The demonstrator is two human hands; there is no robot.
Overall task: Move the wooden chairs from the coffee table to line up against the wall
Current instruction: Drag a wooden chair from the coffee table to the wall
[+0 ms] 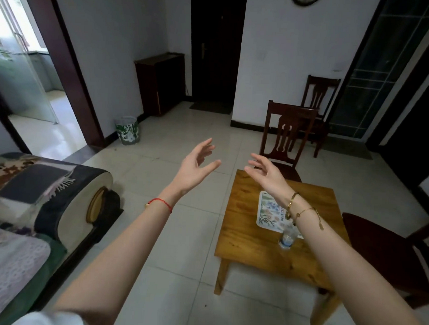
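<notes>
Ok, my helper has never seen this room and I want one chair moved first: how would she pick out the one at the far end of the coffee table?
Find the light wooden coffee table on the tiled floor. At its far end stands a dark wooden chair, its carved back towards the white wall. Unlike the chair by the wall, it touches the table; the third chair is at the table's right side.

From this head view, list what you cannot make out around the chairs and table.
- Right chair: its back is cut off by the frame's right edge.
- Far chair: seat and legs partly hidden by the nearer chair.
- Glass: partly covered by the right forearm.
- Mat: print too small to read.
</notes>
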